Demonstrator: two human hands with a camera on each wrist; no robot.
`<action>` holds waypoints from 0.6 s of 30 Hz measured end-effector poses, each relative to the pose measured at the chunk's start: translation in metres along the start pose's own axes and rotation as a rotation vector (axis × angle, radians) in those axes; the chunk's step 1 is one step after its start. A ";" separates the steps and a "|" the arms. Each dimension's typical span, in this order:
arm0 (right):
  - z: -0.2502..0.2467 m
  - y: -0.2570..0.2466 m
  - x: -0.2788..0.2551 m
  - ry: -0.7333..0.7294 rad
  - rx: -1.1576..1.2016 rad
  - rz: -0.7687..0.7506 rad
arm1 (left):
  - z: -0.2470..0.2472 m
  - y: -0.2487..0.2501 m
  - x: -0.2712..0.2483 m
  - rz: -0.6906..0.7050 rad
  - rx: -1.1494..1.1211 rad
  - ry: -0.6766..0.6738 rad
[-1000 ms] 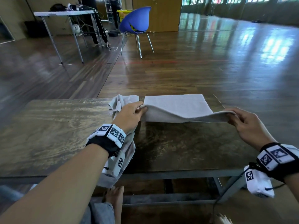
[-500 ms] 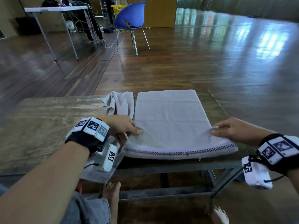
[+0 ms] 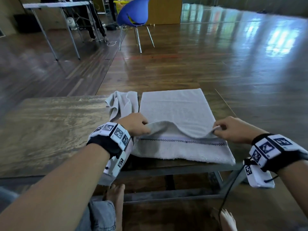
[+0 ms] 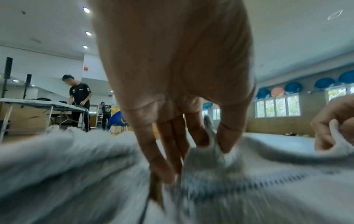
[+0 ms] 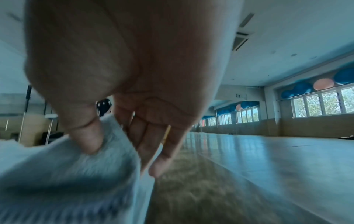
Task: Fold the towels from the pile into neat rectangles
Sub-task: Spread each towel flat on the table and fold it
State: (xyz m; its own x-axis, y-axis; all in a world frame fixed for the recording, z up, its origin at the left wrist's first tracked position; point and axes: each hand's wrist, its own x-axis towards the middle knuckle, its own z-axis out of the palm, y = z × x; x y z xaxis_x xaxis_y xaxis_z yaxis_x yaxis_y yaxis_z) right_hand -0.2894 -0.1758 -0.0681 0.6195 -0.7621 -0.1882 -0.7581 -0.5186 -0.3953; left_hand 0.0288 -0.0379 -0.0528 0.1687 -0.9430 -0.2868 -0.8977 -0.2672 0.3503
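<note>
A grey towel (image 3: 175, 107) lies folded on the right part of the wooden table (image 3: 50, 130), its checked stripe (image 3: 183, 140) showing on the lower layer near the front edge. My left hand (image 3: 138, 125) pinches the near left corner of the top layer, thumb against forefinger in the left wrist view (image 4: 210, 144). My right hand (image 3: 230, 129) pinches the near right corner (image 5: 107, 136). Between the hands the lifted edge sags just behind the stripe. A crumpled grey towel (image 3: 123, 104) lies to the left, running under my left wrist and over the front edge.
The table's left half is bare wood. Beyond the table stand a blue chair (image 3: 133, 12) and a white folding table (image 3: 55, 5) on the wooden floor. A person in black (image 4: 79, 97) stands at that far table. My bare feet (image 3: 116, 194) are under the table's front rail.
Both hands have drawn the towel's lifted edge from the far side toward me over the lower layer. That edge now hangs behind the striped band, which lies uncovered.
</note>
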 end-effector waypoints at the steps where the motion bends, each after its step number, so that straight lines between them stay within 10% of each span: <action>1: -0.005 0.000 0.000 -0.040 -0.021 0.016 | -0.003 0.003 -0.001 -0.025 -0.014 -0.062; 6: -0.013 0.005 -0.004 -0.073 0.101 0.028 | -0.012 0.003 -0.004 -0.084 -0.164 -0.362; 12: -0.003 0.013 0.010 0.445 0.076 -0.010 | -0.014 -0.006 0.009 -0.016 -0.090 0.247; 18: 0.011 0.013 0.013 0.212 0.019 -0.039 | 0.004 -0.013 0.017 0.087 -0.032 0.226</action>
State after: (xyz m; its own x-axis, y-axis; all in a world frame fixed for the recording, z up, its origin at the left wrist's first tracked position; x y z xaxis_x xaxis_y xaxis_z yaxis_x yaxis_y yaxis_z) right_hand -0.2887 -0.1884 -0.0852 0.5903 -0.8069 0.0204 -0.7290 -0.5438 -0.4157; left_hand 0.0415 -0.0494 -0.0657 0.1812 -0.9823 -0.0485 -0.9003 -0.1855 0.3939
